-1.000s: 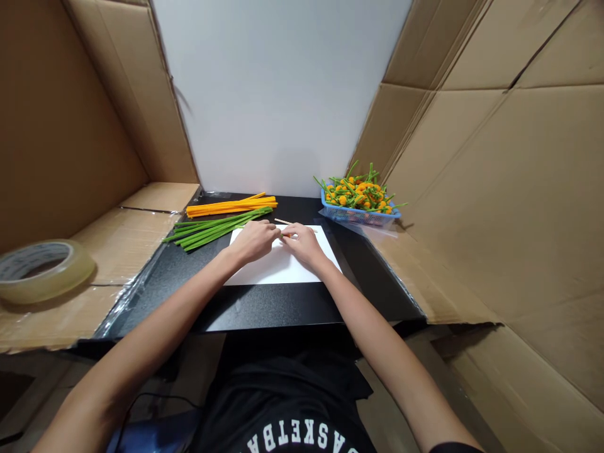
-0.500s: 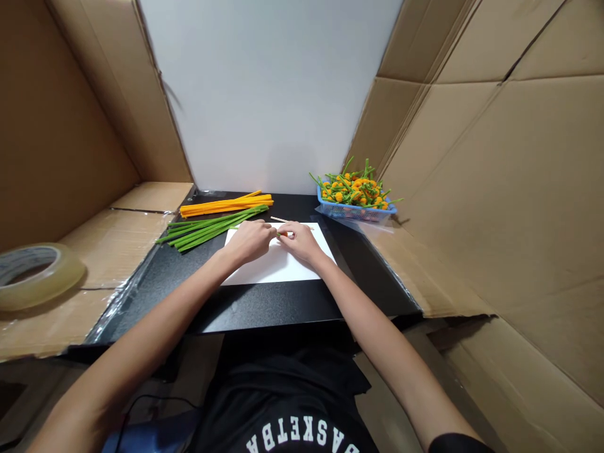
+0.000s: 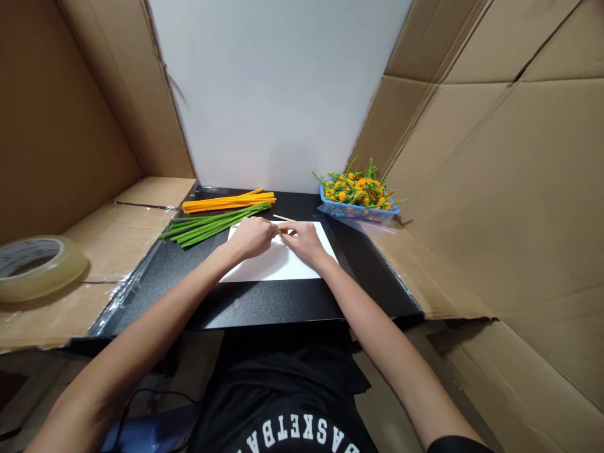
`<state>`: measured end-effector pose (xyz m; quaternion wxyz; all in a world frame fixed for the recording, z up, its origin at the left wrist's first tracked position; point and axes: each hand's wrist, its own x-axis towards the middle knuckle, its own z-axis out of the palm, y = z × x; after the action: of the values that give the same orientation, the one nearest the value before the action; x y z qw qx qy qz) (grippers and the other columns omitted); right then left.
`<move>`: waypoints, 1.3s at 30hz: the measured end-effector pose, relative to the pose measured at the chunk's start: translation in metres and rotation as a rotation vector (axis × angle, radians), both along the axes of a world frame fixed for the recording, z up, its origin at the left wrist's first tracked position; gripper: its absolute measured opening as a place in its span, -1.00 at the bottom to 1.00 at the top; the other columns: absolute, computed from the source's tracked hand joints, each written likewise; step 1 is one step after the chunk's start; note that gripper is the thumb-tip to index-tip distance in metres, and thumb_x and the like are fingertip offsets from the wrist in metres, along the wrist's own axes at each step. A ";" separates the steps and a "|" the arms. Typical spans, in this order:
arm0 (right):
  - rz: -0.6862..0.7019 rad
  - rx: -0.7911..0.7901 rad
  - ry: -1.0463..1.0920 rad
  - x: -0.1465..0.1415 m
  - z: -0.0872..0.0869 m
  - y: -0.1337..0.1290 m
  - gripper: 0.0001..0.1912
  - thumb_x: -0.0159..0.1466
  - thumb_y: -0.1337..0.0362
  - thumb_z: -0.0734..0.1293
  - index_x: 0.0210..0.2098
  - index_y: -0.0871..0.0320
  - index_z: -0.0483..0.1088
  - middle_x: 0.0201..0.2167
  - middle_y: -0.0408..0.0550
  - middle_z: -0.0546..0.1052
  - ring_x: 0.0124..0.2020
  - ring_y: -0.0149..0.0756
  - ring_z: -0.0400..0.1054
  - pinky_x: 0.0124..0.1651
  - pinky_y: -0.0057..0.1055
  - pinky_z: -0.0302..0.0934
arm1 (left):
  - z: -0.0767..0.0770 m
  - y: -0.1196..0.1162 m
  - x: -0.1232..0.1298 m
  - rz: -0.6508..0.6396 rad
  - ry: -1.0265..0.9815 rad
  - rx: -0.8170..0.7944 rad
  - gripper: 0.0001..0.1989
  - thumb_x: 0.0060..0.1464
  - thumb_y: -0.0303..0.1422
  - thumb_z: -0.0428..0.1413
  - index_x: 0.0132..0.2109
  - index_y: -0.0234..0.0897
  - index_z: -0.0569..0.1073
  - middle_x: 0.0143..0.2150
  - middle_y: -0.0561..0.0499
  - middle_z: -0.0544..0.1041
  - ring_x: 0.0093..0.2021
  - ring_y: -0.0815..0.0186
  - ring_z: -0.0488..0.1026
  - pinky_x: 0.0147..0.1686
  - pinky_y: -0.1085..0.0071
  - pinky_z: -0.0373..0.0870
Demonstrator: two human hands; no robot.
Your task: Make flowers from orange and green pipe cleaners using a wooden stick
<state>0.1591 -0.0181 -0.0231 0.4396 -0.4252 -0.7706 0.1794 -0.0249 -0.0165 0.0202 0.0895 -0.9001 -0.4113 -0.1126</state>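
Far left, a roll of clear tape (image 3: 40,268) lies flat on a cardboard ledge (image 3: 141,245). On the black tabletop (image 3: 255,305), a bundle of green pipe cleaners (image 3: 212,225) lies side by side, just in front of a bundle of orange pipe cleaners (image 3: 229,202). Both sit beside a white paper sheet (image 3: 278,264).

The left hand (image 3: 252,239) rests over the sheet, curled nearly closed. Its fingertips (image 3: 274,230) meet those of the right hand (image 3: 304,242), also curled, at a thin wooden stick (image 3: 283,218) with a little green at the grip. The fingers hide exactly how it is held.

Below, a black shirt (image 3: 283,390) shows white lettering (image 3: 302,435), upside down to the camera, reading "BASKETBA" and cut off by the frame. Right of the sheet, a blue plastic basket (image 3: 358,214) holds orange-and-green pipe-cleaner flowers (image 3: 358,192).
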 end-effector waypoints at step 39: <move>0.132 -0.409 0.542 -0.007 0.001 0.004 -0.75 0.05 0.09 0.52 -0.41 0.16 0.62 -0.36 -0.03 0.61 -0.34 -0.33 0.42 -0.25 -0.40 0.27 | -0.024 0.036 -0.008 -0.287 -1.162 -0.768 -0.63 -0.01 -0.11 0.30 -0.19 -0.34 0.59 -0.27 -0.12 0.60 -0.39 0.33 0.50 -0.49 0.47 0.41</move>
<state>0.1522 -0.0137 -0.0218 0.5215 -0.3907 -0.5997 0.4645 -0.0328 0.0191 -0.0039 -0.4834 -0.7075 -0.2807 -0.4323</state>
